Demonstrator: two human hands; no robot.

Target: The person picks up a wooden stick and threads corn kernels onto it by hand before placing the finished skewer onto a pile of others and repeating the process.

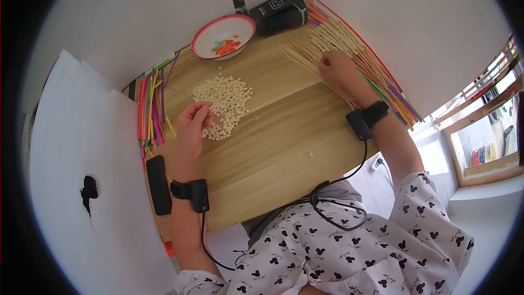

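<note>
My left hand point(192, 127) is at the left edge of a pile of small pale bead-like pieces point(226, 95), its thumb and fingers pinched together. Whatever it may hold is too small to make out. Over on the right, my right hand point(337, 69) has its fingers curled in above a spread of thin wooden sticks point(297, 57); its fingertips are partly hidden. Just beyond that hand lie sticks covered with pale pieces point(341, 35). Each wrist wears a black strapped device with a cable.
A red-rimmed enamel bowl point(204, 37) stands at the back of the wooden table point(273, 158), beside a black box point(281, 13). Coloured strips point(148, 109) lie along the left edge, more along the right. A black phone-like slab point(159, 186) rests at front left.
</note>
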